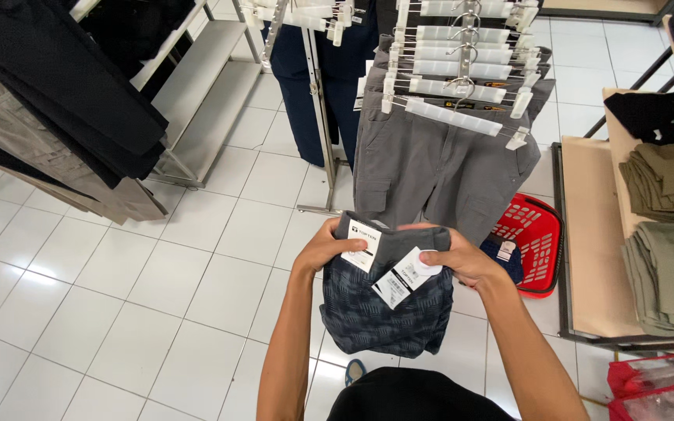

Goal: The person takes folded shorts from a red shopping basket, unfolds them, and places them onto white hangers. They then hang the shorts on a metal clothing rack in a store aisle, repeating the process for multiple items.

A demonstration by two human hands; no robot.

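In the lower middle of the frame we hold a pair of dark patterned shorts [388,300] by the waistband, one hand at each side, so the garment hangs flat and open toward us with its legs dropping down toward the white tiled floor [118,296]. Our left hand [329,248] curls over the band's left end, its fingers folded round the cloth and the thumb pinching the top of one white paper tag [363,248] against it. Our right hand [462,261] grips the right end the same way, fingers closed over the band, with the thumb pressing a second white tag [402,278] that slants across the front; held so, both tags face up where we can look at them. Just above the shorts, at the upper middle of the frame, grey cargo shorts [438,168] hang in a close row from white clip hangers [462,78] on a metal rack [320,117], the front pair almost touching our knuckles. To the right of our right hand a red plastic basket [536,238] sits on the floor, with some folded cloth in it. Further right, a low shelf [590,226] carries stacks of folded olive trousers [668,226]. At the upper left, black and beige trousers [48,117] hang slanting on another rail.
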